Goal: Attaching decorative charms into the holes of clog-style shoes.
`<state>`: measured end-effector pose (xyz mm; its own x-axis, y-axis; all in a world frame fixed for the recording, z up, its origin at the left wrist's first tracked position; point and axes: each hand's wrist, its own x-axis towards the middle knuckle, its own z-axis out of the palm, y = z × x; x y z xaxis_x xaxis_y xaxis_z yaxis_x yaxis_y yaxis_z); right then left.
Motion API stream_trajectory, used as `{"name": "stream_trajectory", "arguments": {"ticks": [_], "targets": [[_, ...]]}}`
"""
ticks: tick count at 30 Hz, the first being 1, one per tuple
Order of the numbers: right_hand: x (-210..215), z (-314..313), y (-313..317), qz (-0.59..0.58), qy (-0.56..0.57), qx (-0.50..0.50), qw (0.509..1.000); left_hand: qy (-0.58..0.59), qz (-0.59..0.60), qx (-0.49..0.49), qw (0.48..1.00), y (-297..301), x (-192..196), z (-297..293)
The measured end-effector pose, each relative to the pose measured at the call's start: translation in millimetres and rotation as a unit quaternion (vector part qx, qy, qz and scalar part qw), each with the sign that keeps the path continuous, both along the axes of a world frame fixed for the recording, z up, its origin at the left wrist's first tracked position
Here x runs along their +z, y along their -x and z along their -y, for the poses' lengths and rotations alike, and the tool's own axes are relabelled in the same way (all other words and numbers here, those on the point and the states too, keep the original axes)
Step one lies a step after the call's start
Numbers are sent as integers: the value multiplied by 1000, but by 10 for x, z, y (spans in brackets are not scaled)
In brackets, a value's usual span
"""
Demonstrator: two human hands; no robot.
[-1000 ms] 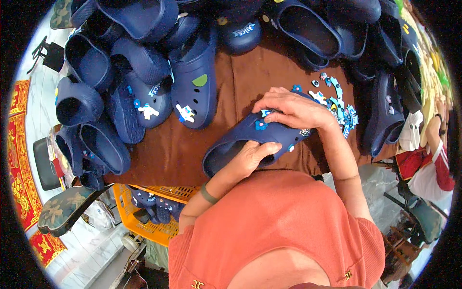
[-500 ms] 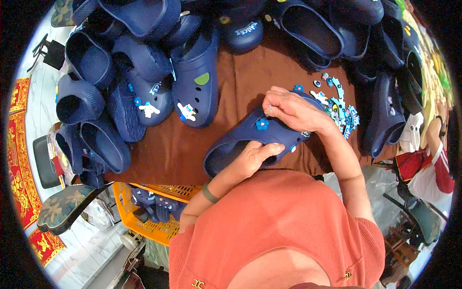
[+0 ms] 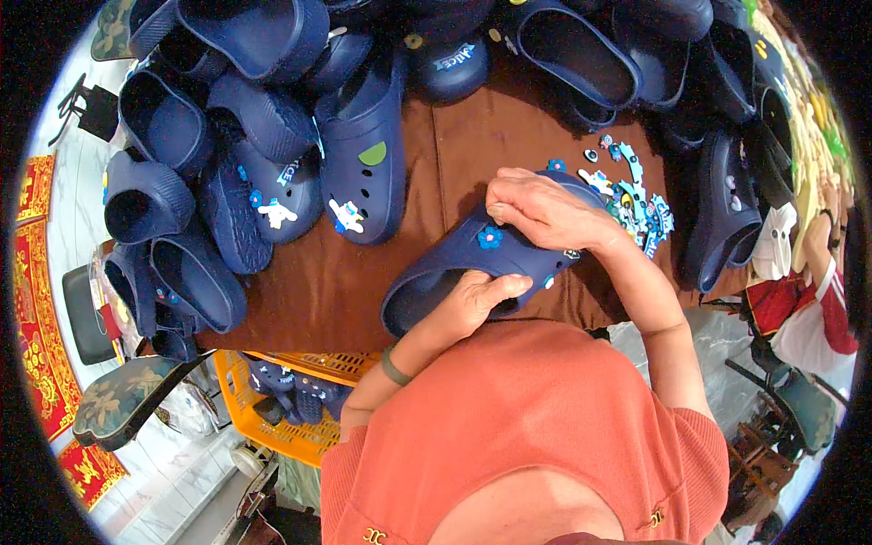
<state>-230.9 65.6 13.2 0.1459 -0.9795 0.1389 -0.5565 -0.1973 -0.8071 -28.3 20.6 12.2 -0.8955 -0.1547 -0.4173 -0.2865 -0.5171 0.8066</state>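
A navy blue clog (image 3: 445,263) lies slantwise over the table's near edge, its opening toward me. My left hand (image 3: 477,302) grips its side, fingers inside the opening and thumb on the outside. Over the upper, my right hand (image 3: 542,209) has its fingers curled tight; whatever they pinch or press is hidden. A blue flower charm (image 3: 490,237) sits on the upper between the two hands, and a small pale charm (image 3: 549,282) shows near the left thumb. Just beyond the right hand lies a heap of blue and white shoe charms (image 3: 647,218).
Piled navy clogs (image 3: 163,123) fill the left and far sides of the brown tablecloth (image 3: 309,291). Another clog (image 3: 727,213) stands at the right. Below the table edge, a yellow crate (image 3: 263,422) holds more clogs. A person's arm (image 3: 820,250) shows at far right.
The view has shifted slightly. Both hands keep nearly the same places on the clog, and nothing has been let go.
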Motion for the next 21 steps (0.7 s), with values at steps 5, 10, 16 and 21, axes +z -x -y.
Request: {"name": "stream_trajectory", "arguments": {"ticks": [5, 10, 16, 21], "targets": [[22, -84, 22, 171, -113, -130, 970, -3, 29, 3, 1000, 27, 62, 11], [-23, -180, 86, 51, -11, -283, 958, -11, 8, -3, 1000, 15, 72, 59], [115, -460, 308, -296, 20, -285, 911, -8, -11, 39, 999, 43, -124, -30], [269, -290, 189, -196, 28, -61, 978, -26, -42, 44, 998, 52, -134, -75]]}}
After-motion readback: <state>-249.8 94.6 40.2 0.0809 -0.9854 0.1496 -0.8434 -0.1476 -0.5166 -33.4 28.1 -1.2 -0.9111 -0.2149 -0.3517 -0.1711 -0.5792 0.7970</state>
